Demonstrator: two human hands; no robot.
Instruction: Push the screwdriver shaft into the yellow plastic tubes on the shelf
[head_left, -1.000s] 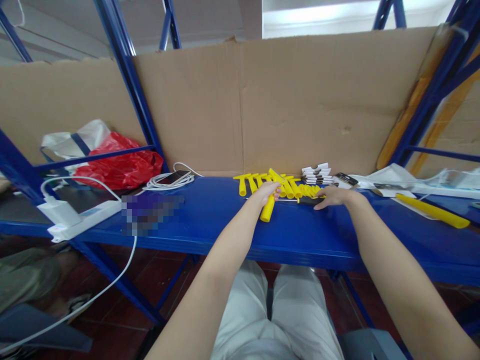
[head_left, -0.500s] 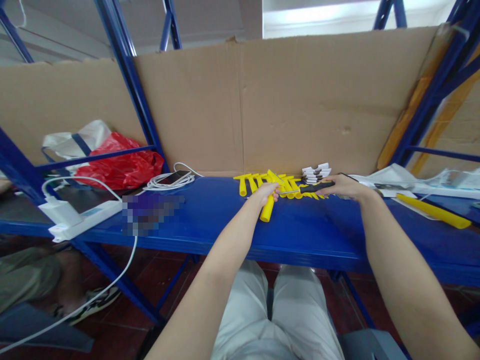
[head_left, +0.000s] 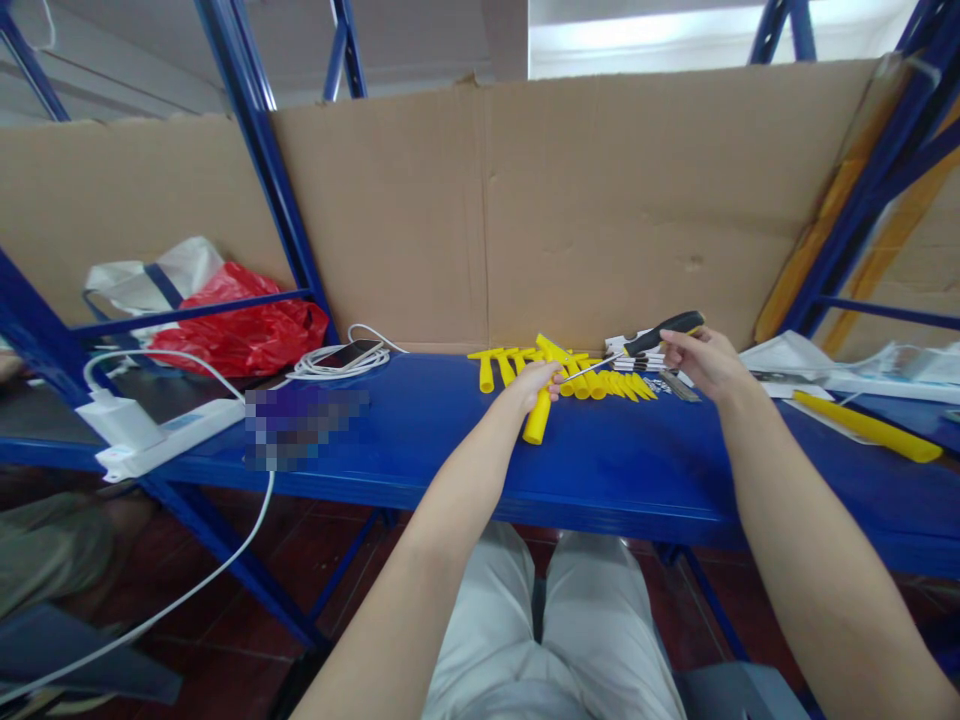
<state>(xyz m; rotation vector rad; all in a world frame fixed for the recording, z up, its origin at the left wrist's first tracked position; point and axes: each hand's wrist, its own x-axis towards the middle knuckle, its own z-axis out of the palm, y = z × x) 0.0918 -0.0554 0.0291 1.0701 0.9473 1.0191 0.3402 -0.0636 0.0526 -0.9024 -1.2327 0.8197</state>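
Observation:
Near the middle of the blue shelf, my left hand (head_left: 541,380) grips a yellow T-shaped piece (head_left: 535,422), its thick end pointing down toward me. A screwdriver (head_left: 663,333) with a black and yellow handle slants down to the left, its metal tip at the yellow piece by my left fingers. My right hand (head_left: 703,360) pinches the end of the handle. Behind my hands lies a row of several yellow T-shaped pieces (head_left: 486,372), and to their right several small yellow pieces (head_left: 628,386). White and black pieces (head_left: 621,362) are stacked by the cardboard.
A power strip (head_left: 176,438), coiled white cable (head_left: 307,368), phone (head_left: 351,354) and red bag (head_left: 247,322) are at the left. At the right are a long yellow object (head_left: 870,425) and plastic bags (head_left: 787,355). Cardboard (head_left: 600,200) stands behind. A person's leg (head_left: 52,545) shows lower left.
My right hand has risen slightly and shifted right along the handle. The screwdriver has tilted from nearly level to steeper, handle up. My left hand has barely moved.

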